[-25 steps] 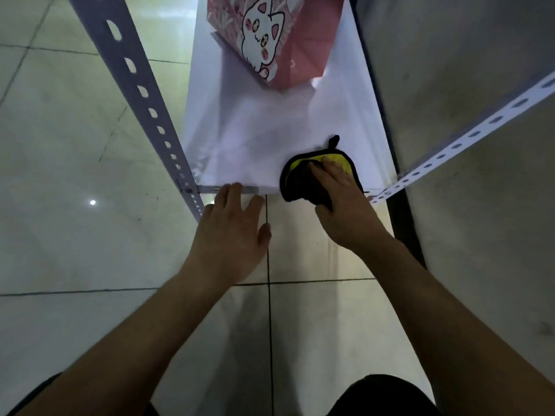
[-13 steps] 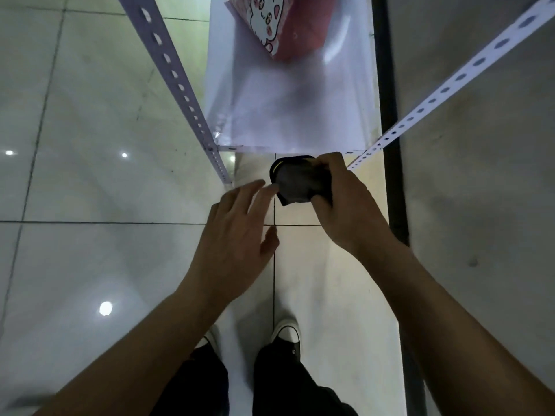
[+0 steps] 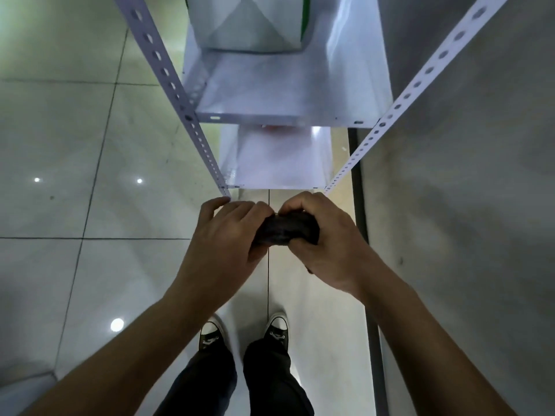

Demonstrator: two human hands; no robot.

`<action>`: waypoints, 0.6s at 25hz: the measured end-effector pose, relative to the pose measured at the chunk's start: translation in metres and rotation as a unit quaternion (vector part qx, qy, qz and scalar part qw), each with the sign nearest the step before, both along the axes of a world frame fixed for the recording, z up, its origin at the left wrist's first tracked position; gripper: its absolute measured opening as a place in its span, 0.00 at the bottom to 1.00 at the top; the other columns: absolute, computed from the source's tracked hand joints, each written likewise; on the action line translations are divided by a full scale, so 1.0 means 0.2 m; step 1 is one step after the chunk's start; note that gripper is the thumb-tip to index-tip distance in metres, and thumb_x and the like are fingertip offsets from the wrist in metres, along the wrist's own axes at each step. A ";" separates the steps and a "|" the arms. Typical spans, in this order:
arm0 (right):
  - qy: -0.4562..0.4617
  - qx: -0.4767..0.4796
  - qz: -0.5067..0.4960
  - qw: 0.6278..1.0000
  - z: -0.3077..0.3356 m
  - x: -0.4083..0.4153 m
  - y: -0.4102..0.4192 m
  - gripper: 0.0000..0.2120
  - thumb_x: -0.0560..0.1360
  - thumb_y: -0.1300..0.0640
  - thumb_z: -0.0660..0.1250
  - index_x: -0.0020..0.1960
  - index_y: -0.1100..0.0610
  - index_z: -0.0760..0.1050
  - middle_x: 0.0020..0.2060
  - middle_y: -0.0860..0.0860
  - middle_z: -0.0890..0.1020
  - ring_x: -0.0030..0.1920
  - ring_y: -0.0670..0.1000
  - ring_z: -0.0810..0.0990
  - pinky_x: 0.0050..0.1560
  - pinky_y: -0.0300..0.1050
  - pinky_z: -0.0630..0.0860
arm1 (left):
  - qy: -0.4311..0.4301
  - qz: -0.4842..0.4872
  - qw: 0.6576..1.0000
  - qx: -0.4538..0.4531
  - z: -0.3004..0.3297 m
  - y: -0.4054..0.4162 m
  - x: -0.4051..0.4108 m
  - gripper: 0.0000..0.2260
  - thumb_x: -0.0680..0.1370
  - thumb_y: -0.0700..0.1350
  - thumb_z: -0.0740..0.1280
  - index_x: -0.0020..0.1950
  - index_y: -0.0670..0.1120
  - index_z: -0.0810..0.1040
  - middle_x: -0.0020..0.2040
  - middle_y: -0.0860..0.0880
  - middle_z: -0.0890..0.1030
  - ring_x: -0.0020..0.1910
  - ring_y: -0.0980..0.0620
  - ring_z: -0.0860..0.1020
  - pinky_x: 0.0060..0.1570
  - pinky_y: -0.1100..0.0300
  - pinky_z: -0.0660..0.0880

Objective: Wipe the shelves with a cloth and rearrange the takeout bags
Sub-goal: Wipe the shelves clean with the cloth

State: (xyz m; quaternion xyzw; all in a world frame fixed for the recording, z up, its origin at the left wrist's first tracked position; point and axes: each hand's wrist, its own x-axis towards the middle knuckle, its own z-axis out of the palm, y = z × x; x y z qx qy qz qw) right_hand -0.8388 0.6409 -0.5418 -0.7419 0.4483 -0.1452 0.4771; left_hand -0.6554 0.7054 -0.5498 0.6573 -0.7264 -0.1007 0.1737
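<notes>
A dark bunched cloth (image 3: 285,229) is gripped between both hands in front of the white metal rack. My left hand (image 3: 228,235) closes on its left end and my right hand (image 3: 327,244) on its right end. The hands are just short of the lower shelf (image 3: 279,169), off its front edge. Above it, the upper shelf (image 3: 288,91) carries a white takeout bag with a green edge (image 3: 249,22) at the back. A sliver of red shows under the upper shelf's front lip (image 3: 276,129); I cannot tell what it is.
Two perforated white uprights, the left post (image 3: 168,85) and the right post (image 3: 420,82), frame the shelves. A grey wall (image 3: 465,175) runs along the right. Glossy floor tiles (image 3: 75,145) spread to the left. My shoes (image 3: 243,331) stand below the hands.
The cloth came off the shelf and my left hand joined the right on it. The view has pulled back and up, so a higher shelf with a white bag shows and the pink cat bag is gone.
</notes>
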 end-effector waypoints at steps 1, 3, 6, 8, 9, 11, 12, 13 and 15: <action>0.000 -0.004 0.000 1.000 0.10 -0.02 0.00 0.18 0.69 0.62 0.67 0.54 0.44 0.74 0.48 0.43 0.77 0.37 0.40 0.77 0.37 0.38 0.72 | -0.002 -0.003 1.000 -0.003 0.10 0.00 -0.02 0.12 0.73 0.44 0.74 0.54 0.48 0.77 0.46 0.52 0.82 0.47 0.49 0.80 0.62 0.49 0.68; 0.007 -0.018 0.000 1.000 0.30 -0.06 -0.02 0.18 0.69 0.62 0.68 0.54 0.43 0.75 0.47 0.42 0.78 0.43 0.43 0.79 0.40 0.40 0.74 | -0.006 -0.002 1.000 -0.009 0.29 -0.02 -0.06 0.11 0.73 0.44 0.73 0.53 0.49 0.77 0.44 0.53 0.81 0.45 0.50 0.79 0.61 0.50 0.69; 0.023 -0.046 -0.005 0.999 0.57 -0.12 -0.05 0.18 0.70 0.59 0.67 0.55 0.42 0.75 0.46 0.41 0.80 0.47 0.44 0.80 0.44 0.38 0.76 | -0.004 0.001 1.000 -0.021 0.54 -0.05 -0.11 0.09 0.74 0.45 0.72 0.53 0.49 0.77 0.43 0.53 0.81 0.42 0.49 0.79 0.57 0.51 0.70; 0.041 -0.067 -0.015 0.997 0.74 -0.16 -0.07 0.18 0.70 0.57 0.66 0.57 0.41 0.73 0.45 0.40 0.81 0.45 0.43 0.80 0.43 0.39 0.77 | 0.003 -0.002 1.000 -0.029 0.71 -0.08 -0.14 0.10 0.74 0.45 0.72 0.54 0.50 0.77 0.44 0.53 0.81 0.41 0.49 0.79 0.55 0.52 0.72; 0.053 -0.081 -0.022 0.995 0.81 -0.18 -0.08 0.17 0.70 0.55 0.65 0.57 0.40 0.72 0.44 0.40 0.81 0.44 0.43 0.80 0.43 0.41 0.78 | 0.001 -0.006 0.999 -0.034 0.80 -0.10 -0.16 0.10 0.74 0.45 0.72 0.54 0.50 0.77 0.44 0.53 0.81 0.41 0.49 0.79 0.54 0.52 0.72; 0.076 -0.117 -0.032 0.990 0.96 -0.22 -0.09 0.16 0.71 0.53 0.65 0.57 0.40 0.72 0.44 0.40 0.80 0.44 0.44 0.79 0.44 0.45 0.79 | -0.002 -0.011 0.999 -0.041 0.97 -0.13 -0.19 0.11 0.74 0.46 0.73 0.55 0.51 0.78 0.44 0.54 0.82 0.41 0.50 0.79 0.53 0.53 0.74; 0.079 -0.138 -0.039 0.987 1.03 -0.24 -0.09 0.16 0.71 0.54 0.66 0.58 0.41 0.73 0.45 0.40 0.80 0.46 0.44 0.79 0.46 0.46 0.78 | -0.003 -0.011 0.999 -0.043 1.06 -0.14 -0.20 0.11 0.74 0.46 0.74 0.55 0.51 0.79 0.45 0.54 0.83 0.41 0.49 0.80 0.52 0.52 0.74; 0.074 -0.159 -0.050 0.983 1.11 -0.25 -0.10 0.17 0.72 0.55 0.66 0.58 0.41 0.73 0.47 0.40 0.80 0.48 0.45 0.79 0.49 0.46 0.78 | -0.004 -0.012 0.999 -0.049 1.16 -0.15 -0.21 0.11 0.73 0.46 0.74 0.55 0.51 0.79 0.45 0.54 0.83 0.41 0.49 0.80 0.52 0.52 0.75; 0.061 -0.198 -0.070 0.976 1.24 -0.27 -0.11 0.18 0.73 0.57 0.67 0.61 0.42 0.74 0.52 0.40 0.80 0.51 0.45 0.78 0.52 0.44 0.77 | -0.017 -0.020 0.997 -0.068 1.34 -0.18 -0.23 0.11 0.74 0.47 0.74 0.55 0.50 0.80 0.45 0.53 0.83 0.42 0.48 0.80 0.51 0.51 0.75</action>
